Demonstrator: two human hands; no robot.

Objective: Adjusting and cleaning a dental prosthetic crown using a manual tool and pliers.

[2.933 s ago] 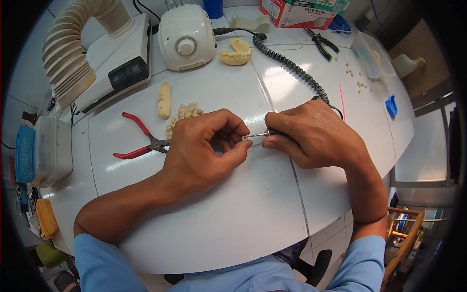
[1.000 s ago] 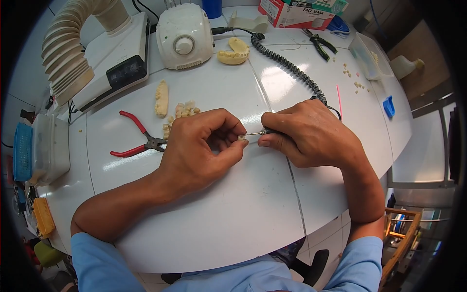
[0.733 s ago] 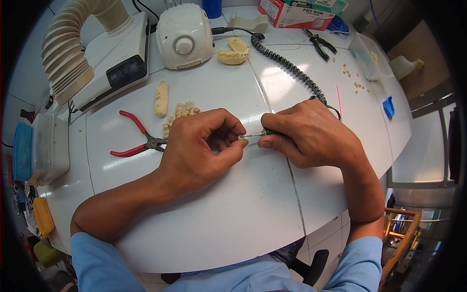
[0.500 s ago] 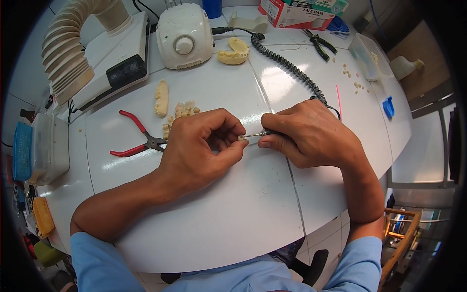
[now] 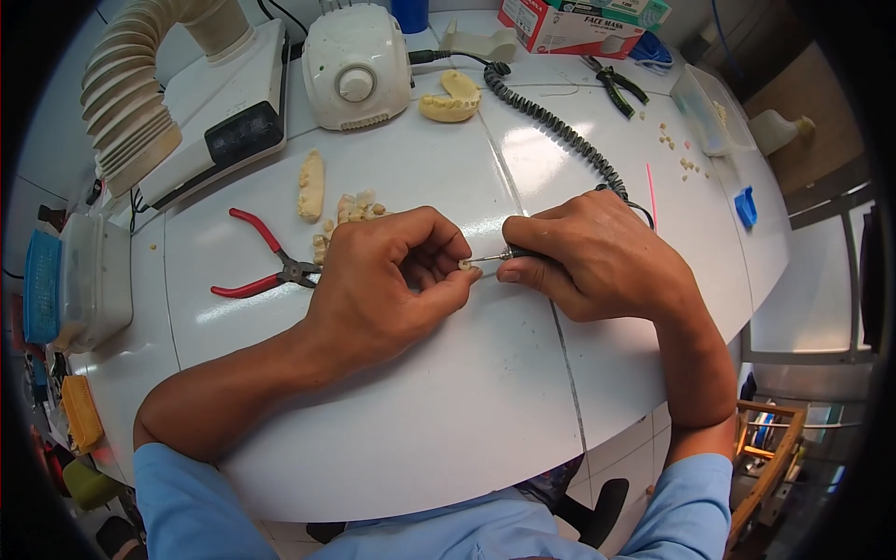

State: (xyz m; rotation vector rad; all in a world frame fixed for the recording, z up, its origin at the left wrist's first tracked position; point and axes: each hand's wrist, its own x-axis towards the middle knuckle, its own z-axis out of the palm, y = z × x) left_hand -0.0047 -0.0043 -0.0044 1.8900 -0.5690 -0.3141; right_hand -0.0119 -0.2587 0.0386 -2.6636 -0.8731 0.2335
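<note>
My left hand [image 5: 373,285] pinches a small pale tooth-like piece [image 5: 465,265] between thumb and finger. My right hand [image 5: 593,257] is closed on a rotary handpiece [image 5: 516,252], whose thin metal tip meets that piece. A coiled dark cord [image 5: 569,131] runs between the right hand and a white control unit [image 5: 355,65]. Behind my left hand lie several tooth-like pieces [image 5: 359,207], a long cream cast [image 5: 311,185] and red-handled cutters [image 5: 257,285]. A horseshoe-shaped dental cast [image 5: 448,107] rests farther back.
An extraction hose [image 5: 131,112] arches over a white machine at back left. Plastic containers [image 5: 103,289] line the left edge. Black pliers [image 5: 618,89], a red-white box [image 5: 551,28], a clear tub [image 5: 705,107], scattered bits [image 5: 689,168] and a blue object [image 5: 745,207] occupy the right.
Both hands keep the same grips on piece and handpiece. My left fingertips with the piece have edged very slightly right since half a second ago.
</note>
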